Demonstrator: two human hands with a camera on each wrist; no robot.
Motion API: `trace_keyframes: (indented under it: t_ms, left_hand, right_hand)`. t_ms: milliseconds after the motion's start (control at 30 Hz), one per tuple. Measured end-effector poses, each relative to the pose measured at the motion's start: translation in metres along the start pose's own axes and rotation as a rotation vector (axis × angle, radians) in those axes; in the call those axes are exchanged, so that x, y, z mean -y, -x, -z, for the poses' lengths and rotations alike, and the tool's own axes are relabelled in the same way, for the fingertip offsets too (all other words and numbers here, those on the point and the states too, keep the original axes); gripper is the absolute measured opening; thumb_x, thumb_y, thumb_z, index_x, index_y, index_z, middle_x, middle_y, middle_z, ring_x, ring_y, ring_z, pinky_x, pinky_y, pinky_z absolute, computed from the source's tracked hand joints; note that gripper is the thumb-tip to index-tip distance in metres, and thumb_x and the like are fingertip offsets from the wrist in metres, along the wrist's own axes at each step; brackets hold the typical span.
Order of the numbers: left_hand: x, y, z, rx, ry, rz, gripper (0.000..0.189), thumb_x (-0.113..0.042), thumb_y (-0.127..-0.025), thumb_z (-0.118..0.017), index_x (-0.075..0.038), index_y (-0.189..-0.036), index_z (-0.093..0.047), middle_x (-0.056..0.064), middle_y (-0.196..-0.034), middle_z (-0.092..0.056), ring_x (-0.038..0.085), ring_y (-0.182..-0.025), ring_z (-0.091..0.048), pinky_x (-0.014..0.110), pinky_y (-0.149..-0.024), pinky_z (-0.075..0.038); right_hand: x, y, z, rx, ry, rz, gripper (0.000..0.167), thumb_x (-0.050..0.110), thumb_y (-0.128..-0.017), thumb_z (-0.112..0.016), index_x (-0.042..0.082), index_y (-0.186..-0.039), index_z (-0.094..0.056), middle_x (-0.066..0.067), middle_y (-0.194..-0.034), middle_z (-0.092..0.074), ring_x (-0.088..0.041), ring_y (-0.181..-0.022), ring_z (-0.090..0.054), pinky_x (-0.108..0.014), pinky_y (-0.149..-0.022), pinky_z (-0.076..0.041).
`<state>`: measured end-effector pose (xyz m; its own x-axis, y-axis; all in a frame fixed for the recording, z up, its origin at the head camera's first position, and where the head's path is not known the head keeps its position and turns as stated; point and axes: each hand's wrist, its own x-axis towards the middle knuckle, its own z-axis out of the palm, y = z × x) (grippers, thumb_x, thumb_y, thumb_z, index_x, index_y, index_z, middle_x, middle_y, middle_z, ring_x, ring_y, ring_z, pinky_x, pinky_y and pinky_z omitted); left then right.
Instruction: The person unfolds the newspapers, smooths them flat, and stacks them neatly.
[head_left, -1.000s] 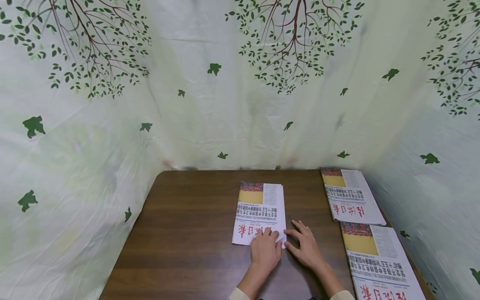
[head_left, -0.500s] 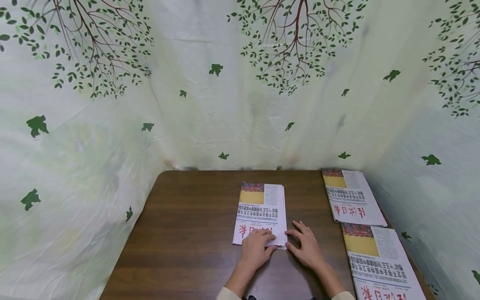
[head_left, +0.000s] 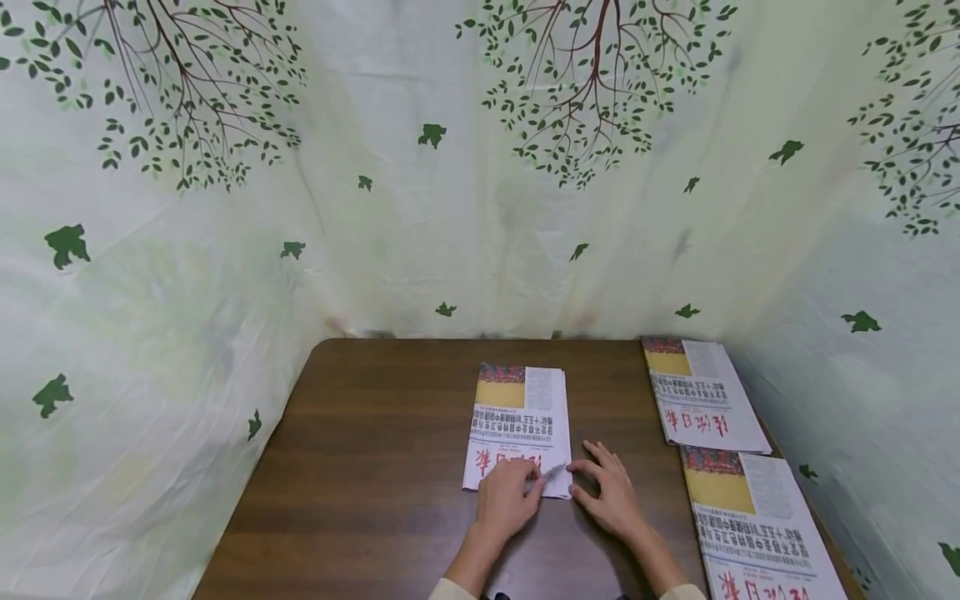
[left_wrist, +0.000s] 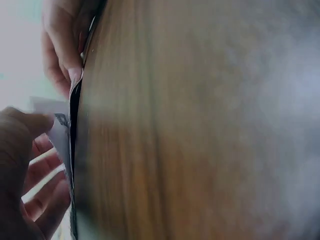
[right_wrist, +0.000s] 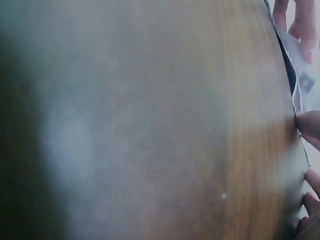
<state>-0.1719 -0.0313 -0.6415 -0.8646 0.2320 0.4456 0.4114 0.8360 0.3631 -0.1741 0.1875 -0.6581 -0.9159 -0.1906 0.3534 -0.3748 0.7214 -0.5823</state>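
Where our pale cuffs [head_left: 452, 590] show at the bottom of the head view, we have both bare forearms stretched over the brown bench [head_left: 360, 467]. Our left grip [head_left: 504, 502] pinches a raised corner of a folded newspaper [head_left: 517, 425] between thumb and fingers, and the left wrist view shows the sheet tilting up at the thumb. Our right grip [head_left: 611, 498] clasps nothing: its fingers are spread and relaxed, with the tips of index finger and thumb at the newspaper's right edge. Apart from that corner, we have the folded newspaper lying flat near the middle of the bench, red lettering nearest us, the yellow and patterned panel farthest. To our right lies a second newspaper [head_left: 765, 525], and beyond it a third newspaper [head_left: 705, 392], their ends meeting. Behind the bench we see a pale cloth [head_left: 495, 242] printed with leafy trees and dark green shapes.
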Motion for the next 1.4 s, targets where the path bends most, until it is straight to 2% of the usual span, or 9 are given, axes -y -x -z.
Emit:
trace_keyframes:
  t_ms: [133, 200, 367, 500, 633, 900, 1067, 1200, 1400]
  left_hand:
    - [-0.011, -0.001, -0.002, 0.074, -0.096, 0.002, 0.036, -0.059, -0.076, -0.083, -0.027, -0.089, -0.073, -0.009, -0.092, -0.070, 0.017, -0.082, -0.064, 0.033, -0.058, -0.049]
    - [-0.017, -0.001, -0.005, 0.101, -0.152, 0.015, 0.043, -0.065, -0.073, -0.082, -0.027, -0.093, -0.074, -0.007, -0.094, -0.068, 0.018, -0.083, -0.062, 0.034, -0.056, -0.048]
    - [-0.029, -0.005, -0.009, 0.113, -0.232, 0.062, 0.037, -0.057, -0.074, -0.082, -0.027, -0.095, -0.075, -0.003, -0.093, -0.063, 0.020, -0.081, -0.059, 0.036, -0.054, -0.047]
    - [-0.031, -0.007, -0.009, 0.088, -0.228, 0.102, 0.025, -0.047, -0.075, -0.082, -0.028, -0.090, -0.075, -0.004, -0.092, -0.064, 0.019, -0.082, -0.059, 0.037, -0.056, -0.049]
    - [-0.029, -0.008, -0.007, 0.073, -0.200, 0.115, 0.015, -0.042, -0.079, -0.081, -0.029, -0.084, -0.074, -0.007, -0.092, -0.066, 0.018, -0.082, -0.061, 0.036, -0.056, -0.049]
    - [-0.033, -0.008, -0.008, 0.110, -0.216, 0.133, 0.035, -0.056, -0.072, -0.085, -0.026, -0.081, -0.070, -0.005, -0.090, -0.064, 0.019, -0.082, -0.060, 0.036, -0.056, -0.048]
    - [-0.032, -0.007, -0.009, 0.108, -0.208, 0.144, 0.026, -0.047, -0.075, -0.086, -0.027, -0.079, -0.069, -0.005, -0.089, -0.064, 0.019, -0.080, -0.060, 0.037, -0.055, -0.047]
    - [-0.031, -0.007, -0.008, 0.074, -0.183, 0.140, 0.020, -0.042, -0.081, -0.083, -0.027, -0.079, -0.070, -0.006, -0.088, -0.065, 0.019, -0.079, -0.061, 0.037, -0.054, -0.047]
    - [-0.027, -0.005, -0.008, -0.011, -0.183, 0.104, 0.017, -0.034, -0.086, -0.078, -0.021, -0.089, -0.068, -0.002, -0.083, -0.068, 0.022, -0.074, -0.064, 0.038, -0.053, -0.047]
  right_hand:
    - [0.000, 0.001, -0.002, 0.005, 0.011, -0.043, 0.029, 0.020, -0.078, -0.084, 0.020, -0.105, -0.074, -0.025, -0.145, -0.057, -0.052, -0.141, -0.044, -0.069, -0.115, -0.029]
    - [0.000, 0.002, -0.003, 0.006, 0.014, -0.067, 0.029, 0.020, -0.077, -0.084, 0.020, -0.104, -0.073, -0.024, -0.146, -0.057, -0.051, -0.142, -0.044, -0.068, -0.115, -0.029]
    - [0.000, 0.000, -0.005, -0.016, 0.011, -0.064, 0.030, 0.020, -0.075, -0.085, 0.020, -0.102, -0.073, -0.023, -0.144, -0.058, -0.051, -0.140, -0.045, -0.069, -0.114, -0.030]
    - [0.000, -0.002, -0.005, -0.038, 0.004, -0.034, 0.029, 0.021, -0.075, -0.085, 0.020, -0.101, -0.074, -0.024, -0.143, -0.059, -0.053, -0.138, -0.046, -0.071, -0.111, -0.031]
    - [-0.001, -0.003, -0.003, -0.013, -0.017, -0.046, 0.028, 0.022, -0.077, -0.085, 0.020, -0.102, -0.075, -0.024, -0.145, -0.057, -0.053, -0.140, -0.044, -0.070, -0.113, -0.029]
    - [-0.001, -0.001, -0.001, 0.014, -0.026, -0.069, 0.027, 0.023, -0.077, -0.084, 0.021, -0.102, -0.075, -0.023, -0.147, -0.056, -0.052, -0.143, -0.042, -0.069, -0.116, -0.027]
    - [-0.001, -0.001, -0.002, 0.021, -0.046, -0.079, 0.027, 0.023, -0.077, -0.085, 0.021, -0.101, -0.075, -0.023, -0.148, -0.055, -0.052, -0.143, -0.041, -0.069, -0.116, -0.026]
    - [-0.002, -0.001, -0.002, -0.001, -0.046, -0.058, 0.026, 0.021, -0.075, -0.085, 0.022, -0.100, -0.075, -0.024, -0.146, -0.056, -0.053, -0.141, -0.042, -0.070, -0.115, -0.027]
    - [-0.003, 0.000, -0.002, -0.014, -0.070, -0.036, 0.028, 0.019, -0.074, -0.083, 0.019, -0.101, -0.076, -0.026, -0.145, -0.057, -0.055, -0.140, -0.043, -0.071, -0.113, -0.027]
